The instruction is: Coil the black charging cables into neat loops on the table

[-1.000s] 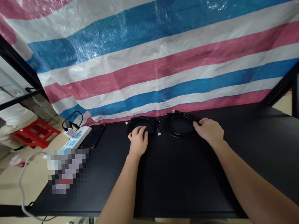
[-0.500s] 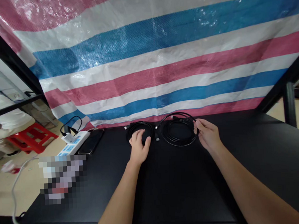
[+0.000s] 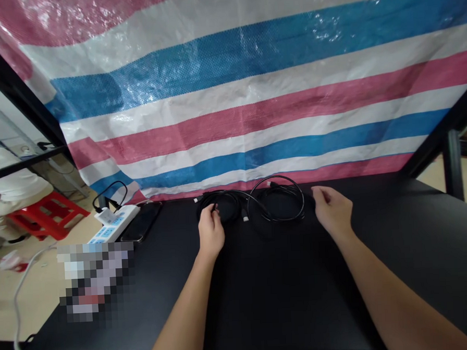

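Two coils of thin black cable lie side by side on the black tabletop. At the left coil [image 3: 238,208], my left hand [image 3: 212,232] is closed, pinching a piece of black cable between thumb and fingers. A strand arcs across from the left coil to the right coil [image 3: 284,220], whose upper loop stands partly raised. Light metal plugs show between and beside the coils, one plug [image 3: 245,216] in the gap. Just right of the right coil is my right hand [image 3: 333,210], fingers closed together; what they hold, if anything, is hidden.
On the left side lie a white power strip [image 3: 109,229] with a plugged-in charger and a black phone [image 3: 142,221]. A blurred patch covers something nearer. A striped sheet [image 3: 246,111] hangs behind the table. A person sits on a red stool [image 3: 49,213] beyond.
My left hand has gone from spread fingers over the left coil to a pinch on cable. My right hand has moved slightly right, off the right coil's loop, which has shifted and narrowed.
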Action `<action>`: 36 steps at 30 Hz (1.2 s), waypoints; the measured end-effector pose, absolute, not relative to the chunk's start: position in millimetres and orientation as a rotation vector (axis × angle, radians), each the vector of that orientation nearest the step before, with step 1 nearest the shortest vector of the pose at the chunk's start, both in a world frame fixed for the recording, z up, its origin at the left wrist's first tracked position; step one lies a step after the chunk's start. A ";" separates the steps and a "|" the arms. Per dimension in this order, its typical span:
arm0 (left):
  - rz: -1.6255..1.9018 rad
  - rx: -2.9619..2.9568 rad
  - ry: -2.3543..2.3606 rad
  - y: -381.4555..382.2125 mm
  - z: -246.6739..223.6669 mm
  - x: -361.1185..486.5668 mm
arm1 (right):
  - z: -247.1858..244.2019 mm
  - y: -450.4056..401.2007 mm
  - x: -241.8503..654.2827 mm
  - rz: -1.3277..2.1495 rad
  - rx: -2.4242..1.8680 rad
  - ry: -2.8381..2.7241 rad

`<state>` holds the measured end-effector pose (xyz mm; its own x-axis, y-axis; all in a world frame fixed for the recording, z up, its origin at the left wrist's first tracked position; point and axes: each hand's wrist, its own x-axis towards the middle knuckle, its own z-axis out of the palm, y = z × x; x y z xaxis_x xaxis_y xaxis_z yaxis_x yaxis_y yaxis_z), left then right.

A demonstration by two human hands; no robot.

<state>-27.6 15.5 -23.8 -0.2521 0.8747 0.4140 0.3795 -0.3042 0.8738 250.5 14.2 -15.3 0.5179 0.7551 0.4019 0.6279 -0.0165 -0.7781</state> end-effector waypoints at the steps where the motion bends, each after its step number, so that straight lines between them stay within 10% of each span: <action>1: 1.603 1.516 1.564 16.5 -22.3 -30.7 | -16.0 15.7 255.1 0.102 -1.855 -1.224; 36: 1.624 1.231 1.688 31.1 -30.6 -42.7 | -32.1 25.3 259.0 0.044 -2.027 -1.265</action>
